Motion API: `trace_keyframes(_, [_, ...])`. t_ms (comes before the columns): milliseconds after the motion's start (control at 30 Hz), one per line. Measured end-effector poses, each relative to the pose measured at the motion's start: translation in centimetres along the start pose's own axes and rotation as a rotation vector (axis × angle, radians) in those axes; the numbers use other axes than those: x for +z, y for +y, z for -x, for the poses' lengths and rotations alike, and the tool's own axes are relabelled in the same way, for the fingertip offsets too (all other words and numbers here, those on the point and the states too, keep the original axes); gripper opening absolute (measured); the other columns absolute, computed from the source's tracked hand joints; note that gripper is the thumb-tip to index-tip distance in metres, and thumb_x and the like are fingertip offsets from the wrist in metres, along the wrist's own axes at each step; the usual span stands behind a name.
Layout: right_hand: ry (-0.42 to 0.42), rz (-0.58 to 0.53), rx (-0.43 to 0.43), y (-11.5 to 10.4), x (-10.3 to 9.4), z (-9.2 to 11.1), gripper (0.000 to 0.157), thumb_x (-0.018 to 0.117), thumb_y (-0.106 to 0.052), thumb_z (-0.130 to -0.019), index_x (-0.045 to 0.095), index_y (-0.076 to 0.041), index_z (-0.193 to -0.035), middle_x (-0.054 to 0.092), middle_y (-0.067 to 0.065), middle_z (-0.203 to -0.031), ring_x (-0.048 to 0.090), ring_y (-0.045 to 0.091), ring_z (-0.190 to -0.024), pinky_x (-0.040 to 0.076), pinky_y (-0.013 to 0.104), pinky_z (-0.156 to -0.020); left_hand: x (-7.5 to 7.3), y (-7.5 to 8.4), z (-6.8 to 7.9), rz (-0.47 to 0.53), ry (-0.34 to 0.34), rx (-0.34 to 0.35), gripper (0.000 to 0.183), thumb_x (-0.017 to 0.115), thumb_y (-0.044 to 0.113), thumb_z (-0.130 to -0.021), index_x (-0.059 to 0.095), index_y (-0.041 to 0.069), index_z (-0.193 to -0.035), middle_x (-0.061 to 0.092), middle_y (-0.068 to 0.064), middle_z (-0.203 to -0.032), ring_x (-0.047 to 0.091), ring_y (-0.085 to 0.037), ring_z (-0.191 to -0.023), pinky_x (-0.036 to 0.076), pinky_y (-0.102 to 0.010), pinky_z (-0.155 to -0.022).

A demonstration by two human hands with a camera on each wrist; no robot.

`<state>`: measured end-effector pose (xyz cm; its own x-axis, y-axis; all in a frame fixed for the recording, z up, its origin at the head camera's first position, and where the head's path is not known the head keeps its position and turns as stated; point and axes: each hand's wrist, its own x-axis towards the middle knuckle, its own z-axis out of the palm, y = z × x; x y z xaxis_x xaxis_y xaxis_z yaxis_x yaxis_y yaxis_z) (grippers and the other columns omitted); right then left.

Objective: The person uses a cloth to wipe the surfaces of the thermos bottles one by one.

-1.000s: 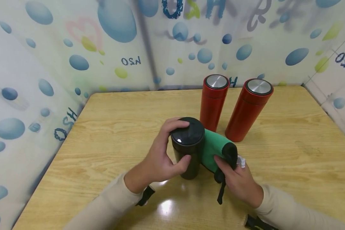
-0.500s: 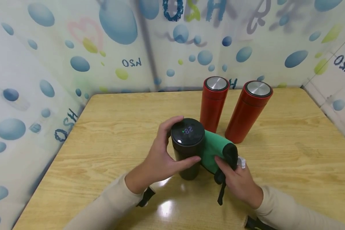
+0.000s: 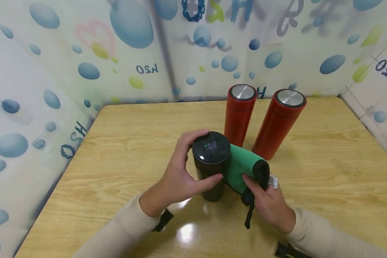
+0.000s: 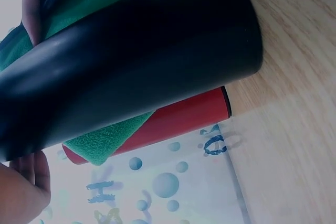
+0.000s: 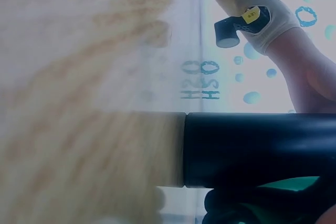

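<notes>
A black thermos [image 3: 209,186] stands upright on the table, with lit digits and a green dot on its glossy lid [image 3: 209,148]. My left hand [image 3: 184,175] grips its upper part, thumb across the near side and fingers round the far left. My right hand [image 3: 271,206] pinches a green cloth [image 3: 240,166] with black edging, a dangling black cord and a white tag. The cloth lies against the thermos's right side; in the left wrist view a fuzzy green corner [image 4: 107,140] shows behind the thermos [image 4: 136,56]. The lower fingers of my right hand are hidden under the cloth.
Two red thermoses, a left one [image 3: 240,114] and a right one [image 3: 278,123], stand behind the cloth with brushed metal lids. The wooden table [image 3: 125,143] backs onto a patterned wall covering [image 3: 180,46]. Black straps with wrist cameras sit at both sleeves.
My left index finger has lifted off the lid to its left edge, and the thumb has stretched right across the thermos. Digits have lit up on the lid. The right hand barely shifts.
</notes>
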<state>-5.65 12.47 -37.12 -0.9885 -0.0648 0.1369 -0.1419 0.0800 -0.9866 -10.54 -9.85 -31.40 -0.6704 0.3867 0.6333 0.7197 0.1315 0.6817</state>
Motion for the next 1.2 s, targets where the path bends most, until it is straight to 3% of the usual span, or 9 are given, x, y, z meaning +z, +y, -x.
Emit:
trace_keyframes(333, [-0.122, 0.032, -0.053, -0.47, -0.07, -0.21, 0.037, 0.052, -0.008, -0.102, 0.053, 0.005, -0.137, 0.064, -0.011, -0.129, 0.060, -0.001, -0.116, 0.049, 0.015, -0.095, 0.16, -0.26, 0.46, 0.054, 0.023, 0.043, 0.086, 0.079, 0.031, -0.084, 0.030, -0.005, -0.145, 0.047, -0.024, -0.136, 0.053, -0.024, -0.123, 0.043, -0.033, -0.110])
trace_keyframes(567, [-0.026, 0.038, 0.042, -0.38, -0.09, -0.03, 0.040, 0.056, -0.008, -0.100, 0.052, 0.004, -0.138, 0.062, 0.006, -0.132, 0.059, -0.004, -0.113, 0.048, 0.012, -0.093, 0.11, -0.29, 0.28, 0.075, -0.035, 0.053, 0.073, 0.075, 0.025, -0.087, 0.036, -0.003, -0.143, 0.052, -0.021, -0.134, 0.055, -0.029, -0.123, 0.043, -0.036, -0.110])
trace_keyframes(667, [0.004, 0.031, 0.053, -0.14, -0.10, 0.06, 0.041, 0.056, -0.006, -0.099, 0.052, 0.006, -0.137, 0.063, 0.000, -0.128, 0.058, -0.006, -0.111, 0.049, 0.011, -0.092, -0.02, -0.20, 0.19, 0.089, -0.056, 0.050, 0.074, 0.074, 0.023, -0.087, 0.034, -0.002, -0.144, 0.054, -0.021, -0.134, 0.055, -0.029, -0.124, 0.042, -0.037, -0.112])
trace_keyframes(767, [-0.037, 0.017, 0.029, -0.26, -0.07, 0.01, 0.040, 0.054, -0.007, -0.101, 0.051, 0.006, -0.138, 0.064, -0.008, -0.128, 0.059, -0.004, -0.114, 0.049, 0.013, -0.093, -0.05, -0.17, 0.14, 0.086, -0.064, 0.033, 0.078, 0.075, 0.025, -0.087, 0.033, 0.000, -0.147, 0.054, -0.020, -0.135, 0.054, -0.028, -0.125, 0.042, -0.037, -0.112])
trace_keyframes(900, [-0.152, 0.010, -0.003, -0.63, 0.07, -0.27, 0.039, 0.050, -0.011, -0.104, 0.050, 0.002, -0.140, 0.062, 0.003, -0.135, 0.059, 0.000, -0.117, 0.050, 0.016, -0.095, 0.00, -0.08, 0.22, 0.061, -0.050, -0.009, 0.089, 0.086, 0.015, -0.078, 0.033, 0.002, -0.148, 0.055, -0.018, -0.137, 0.053, -0.027, -0.128, 0.041, -0.038, -0.113])
trace_keyframes(1033, [-0.173, 0.037, -0.007, -0.58, 0.07, -0.31, 0.038, 0.050, -0.012, -0.104, 0.052, 0.003, -0.139, 0.061, 0.015, -0.135, 0.060, -0.001, -0.116, 0.050, 0.016, -0.095, 0.03, -0.01, 0.39, 0.032, -0.037, -0.039, 0.097, 0.090, 0.002, -0.067, 0.037, 0.004, -0.148, 0.057, -0.016, -0.138, 0.053, -0.026, -0.131, 0.040, -0.039, -0.115])
trace_keyframes(1100, [-0.139, 0.054, -0.006, -0.55, -0.01, -0.22, 0.038, 0.052, -0.012, -0.103, 0.053, 0.004, -0.138, 0.062, 0.013, -0.133, 0.059, -0.002, -0.114, 0.049, 0.014, -0.094, 0.02, 0.05, 0.34, 0.022, -0.035, -0.040, 0.094, 0.089, 0.004, -0.069, 0.038, 0.005, -0.148, 0.055, -0.015, -0.139, 0.052, -0.026, -0.131, 0.040, -0.040, -0.115])
trace_keyframes(1200, [-0.087, 0.048, -0.011, -0.56, -0.12, -0.06, 0.037, 0.053, -0.010, -0.102, 0.053, 0.005, -0.136, 0.065, 0.001, -0.129, 0.060, -0.003, -0.113, 0.049, 0.013, -0.093, 0.02, -0.04, 0.23, 0.008, -0.032, -0.035, 0.086, 0.087, 0.023, -0.078, 0.040, 0.007, -0.148, 0.053, -0.012, -0.138, 0.050, -0.025, -0.130, 0.042, -0.040, -0.112])
